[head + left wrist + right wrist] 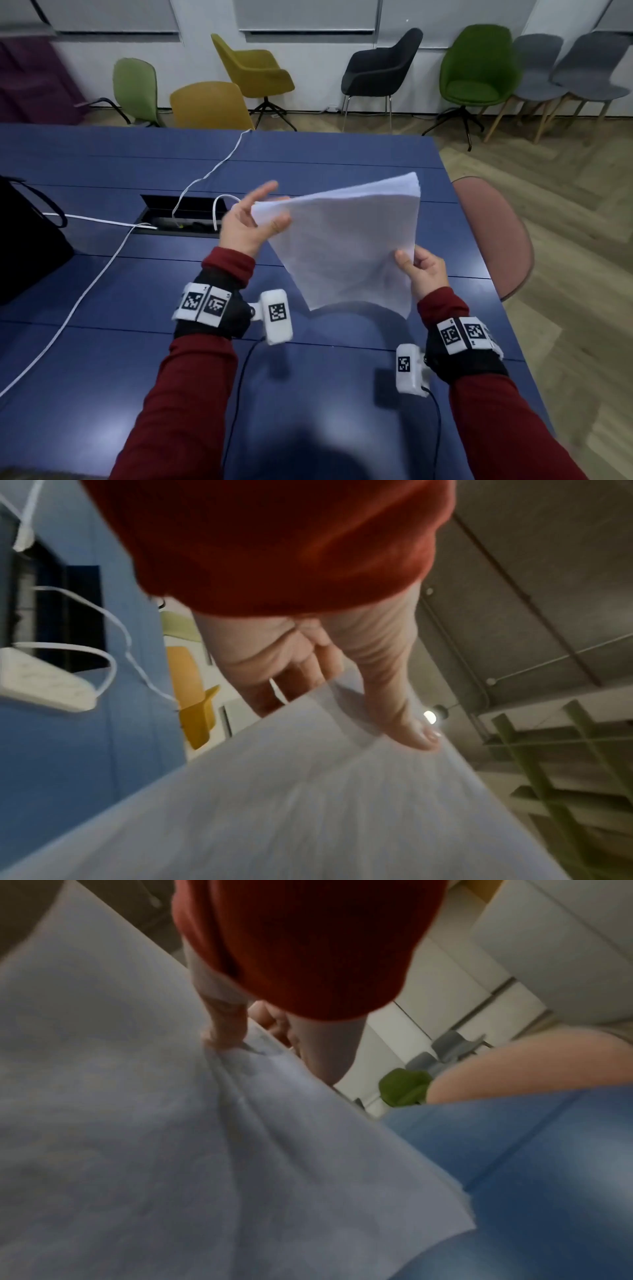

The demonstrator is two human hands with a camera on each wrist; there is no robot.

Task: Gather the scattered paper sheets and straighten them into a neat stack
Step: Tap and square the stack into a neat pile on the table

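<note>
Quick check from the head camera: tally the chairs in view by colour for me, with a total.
Green: 2
Yellow/mustard: 2
Black: 1
Grey: 2
Pink: 1
Total: 8 chairs

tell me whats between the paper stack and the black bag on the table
In the head view, the left hand gripping the paper stack, then the open cable hatch with white cables, before the black bag.
</note>
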